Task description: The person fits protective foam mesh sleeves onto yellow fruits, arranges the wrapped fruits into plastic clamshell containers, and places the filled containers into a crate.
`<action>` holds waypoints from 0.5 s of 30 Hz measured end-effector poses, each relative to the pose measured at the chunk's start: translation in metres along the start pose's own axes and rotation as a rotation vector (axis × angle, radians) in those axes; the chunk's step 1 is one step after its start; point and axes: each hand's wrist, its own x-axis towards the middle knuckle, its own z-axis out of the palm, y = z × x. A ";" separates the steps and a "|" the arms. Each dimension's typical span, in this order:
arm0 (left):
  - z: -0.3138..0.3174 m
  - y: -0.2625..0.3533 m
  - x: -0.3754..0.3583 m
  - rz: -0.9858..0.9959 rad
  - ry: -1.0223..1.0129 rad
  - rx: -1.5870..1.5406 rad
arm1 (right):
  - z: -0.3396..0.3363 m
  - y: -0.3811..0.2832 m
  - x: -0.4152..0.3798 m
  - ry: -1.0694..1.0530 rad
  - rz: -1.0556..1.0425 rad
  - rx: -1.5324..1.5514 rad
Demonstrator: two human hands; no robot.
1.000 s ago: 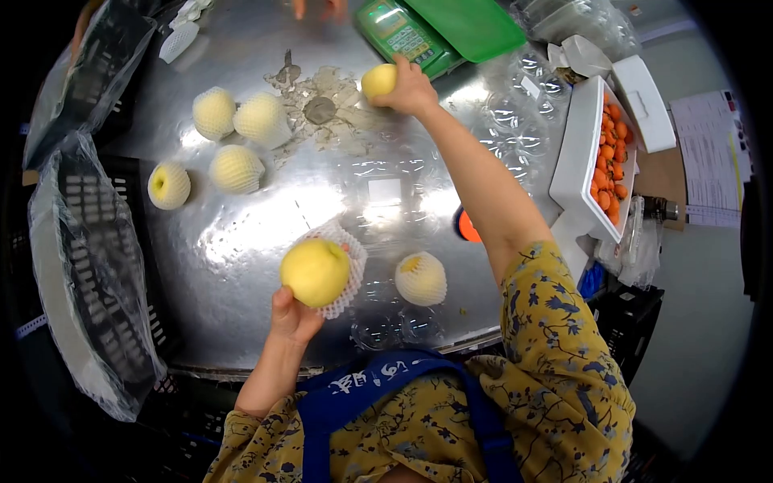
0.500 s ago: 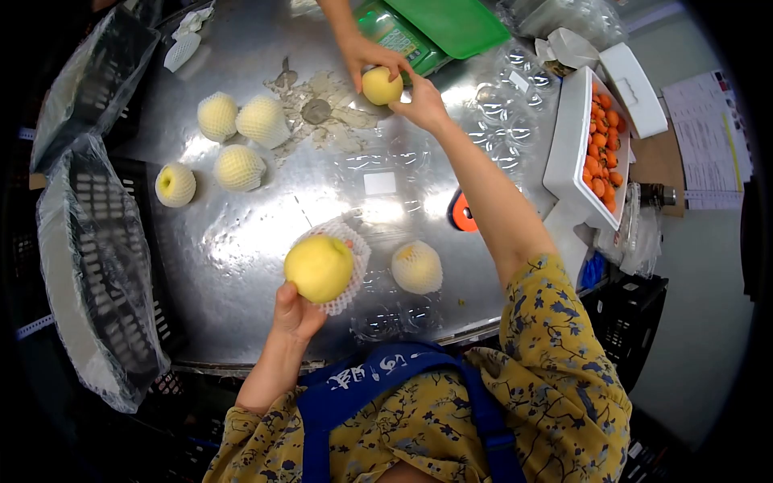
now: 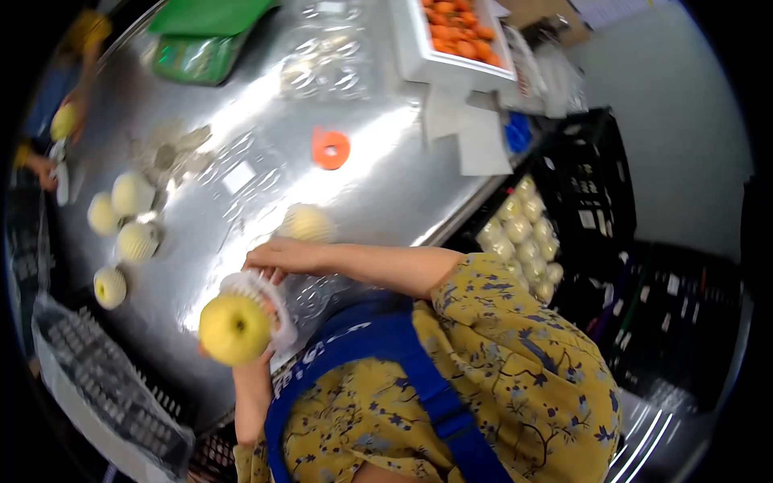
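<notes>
Low and left of centre, a large yellow fruit [image 3: 233, 328] sits partly in a white foam net [image 3: 256, 291]. Beneath the fruit is my left hand [image 3: 262, 364], holding it with the net; most of its fingers are hidden. My right hand [image 3: 278, 256] is at the net's upper edge, its fingers bent against the foam. Just behind my right hand lies a net-wrapped fruit [image 3: 308, 224]. Clear plastic packaging [image 3: 314, 296] rests near my right forearm.
Several wrapped fruits [image 3: 133, 193] lie at the left. An orange tape roll [image 3: 331, 150], a green package [image 3: 193, 56] and a white box [image 3: 459, 68] of orange fruit stand farther back. A co-worker's hand [image 3: 40, 167] shows at far left. Black crates [image 3: 584, 177] are at right.
The view has swung right. My right hand has left the small yellow fruit near the co-worker and come to the foam net. The co-worker's hands are now at the far left.
</notes>
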 end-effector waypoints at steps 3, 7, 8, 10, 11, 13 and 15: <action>-0.008 0.010 -0.014 0.006 0.052 0.064 | -0.055 -0.026 -0.030 0.570 -0.225 0.344; -0.020 0.024 -0.031 -0.021 0.132 0.129 | -0.151 -0.048 -0.096 1.147 -0.810 0.309; -0.021 0.027 -0.034 -0.026 0.144 0.144 | -0.154 -0.064 -0.121 1.320 -0.879 0.205; -0.022 0.034 -0.037 -0.036 0.159 0.174 | -0.181 -0.074 -0.161 1.605 -0.972 0.354; -0.022 0.036 -0.037 -0.045 0.163 0.185 | -0.187 -0.075 -0.169 1.585 -0.996 0.510; -0.021 0.039 -0.035 -0.075 0.171 0.207 | -0.186 -0.068 -0.185 1.548 -1.033 0.833; -0.020 0.037 -0.029 -0.112 0.168 0.204 | -0.156 -0.051 -0.156 1.183 -0.882 0.466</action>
